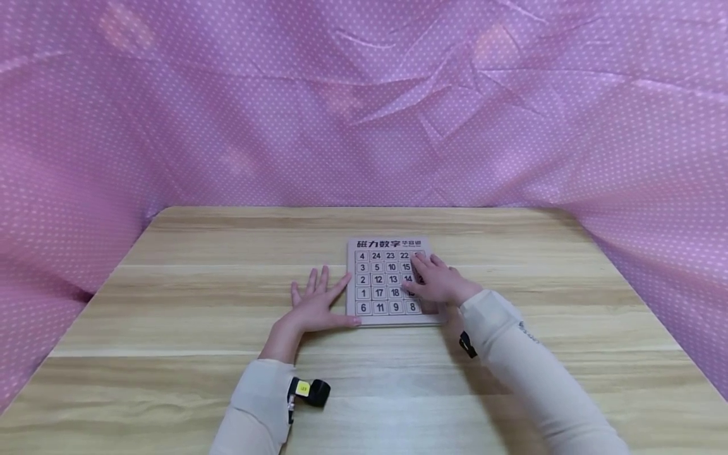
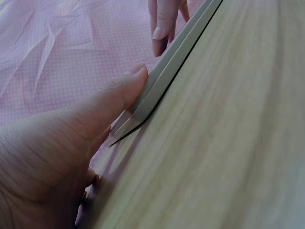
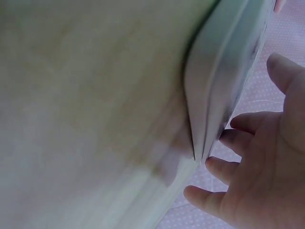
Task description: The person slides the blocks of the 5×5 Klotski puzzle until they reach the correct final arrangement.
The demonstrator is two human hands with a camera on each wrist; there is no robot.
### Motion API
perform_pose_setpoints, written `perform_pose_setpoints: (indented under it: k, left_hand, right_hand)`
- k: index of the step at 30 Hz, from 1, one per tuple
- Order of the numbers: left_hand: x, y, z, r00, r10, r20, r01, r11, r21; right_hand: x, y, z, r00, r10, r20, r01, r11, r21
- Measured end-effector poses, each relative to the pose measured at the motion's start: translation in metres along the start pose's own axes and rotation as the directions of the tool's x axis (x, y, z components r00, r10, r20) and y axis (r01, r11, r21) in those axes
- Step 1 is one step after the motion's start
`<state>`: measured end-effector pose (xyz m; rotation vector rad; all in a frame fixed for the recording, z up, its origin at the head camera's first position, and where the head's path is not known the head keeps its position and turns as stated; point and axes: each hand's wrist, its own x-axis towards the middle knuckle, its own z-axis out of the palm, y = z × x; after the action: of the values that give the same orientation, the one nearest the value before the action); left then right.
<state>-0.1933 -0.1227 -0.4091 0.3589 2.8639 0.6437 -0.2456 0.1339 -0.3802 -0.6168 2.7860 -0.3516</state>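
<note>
A flat number slide puzzle (image 1: 392,320) with a pale frame lies on the table, its rows of numbered square tiles facing up and printed characters along the top. My left hand (image 1: 315,311) is spread at its left side, thumb on the lower left corner and index fingertip at the left edge. The left thumb (image 2: 126,88) rests against the rim in the left wrist view. Over the puzzle's right columns is my right hand (image 1: 436,281), fingers extended and partly hiding the tiles there. In the right wrist view its fingers (image 3: 221,169) are spread beside the puzzle's edge.
The wood-grain table (image 1: 188,303) extends on all sides of the puzzle. Behind it and at both sides hangs a pink dotted cloth (image 1: 364,126). A small black camera (image 1: 317,393) is strapped to the left wrist, and a black strap piece (image 1: 467,345) shows at the right cuff.
</note>
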Motion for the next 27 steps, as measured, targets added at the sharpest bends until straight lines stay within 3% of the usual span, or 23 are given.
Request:
perform_pose_setpoints:
  k: [27]
  left_hand:
    - [0.000,0.003,0.002,1.000,-0.011,-0.001,0.011,1.000,0.002]
  right_hand:
    - [-0.029,-0.004,0.011,0.998,-0.057,0.005,0.057,0.996,-0.061]
